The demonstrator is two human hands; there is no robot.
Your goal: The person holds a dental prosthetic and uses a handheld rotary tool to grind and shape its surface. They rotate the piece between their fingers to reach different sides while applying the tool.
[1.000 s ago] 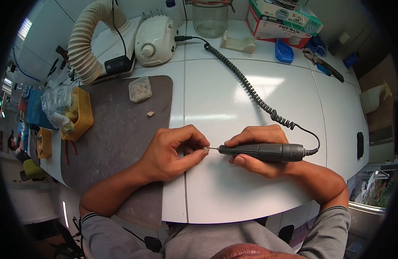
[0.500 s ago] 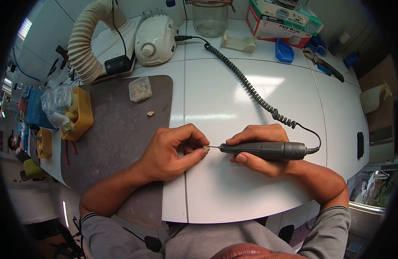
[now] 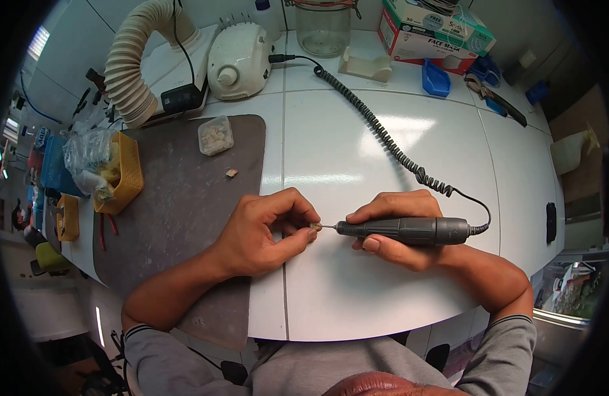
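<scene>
My left hand [image 3: 271, 231] pinches a small tan piece [image 3: 316, 227] between thumb and index finger; what exactly it is, I cannot make out. My right hand [image 3: 403, 228] is wrapped around a black rotary handpiece [image 3: 410, 230], held level and pointing left. Its thin metal bit [image 3: 328, 227] reaches the piece at my left fingertips. From the back end of the handpiece a coiled black cord [image 3: 390, 142] runs up to a white control unit [image 3: 240, 63] with a round dial.
On the dark mat [image 3: 179, 251] lie a clear tub [image 3: 215, 136] of pale pieces and a small chip [image 3: 232, 173]. Yellow basket [image 3: 129, 173], ribbed hose [image 3: 125, 72], glass jar [image 3: 323, 30], mask box [image 3: 423, 49], blue tray [image 3: 436, 78] and pliers [image 3: 482, 92] surround the white table [image 3: 357, 290].
Between my left fingertips the small piece looks slightly turned and darker. Both hands and the handpiece keep nearly the same place.
</scene>
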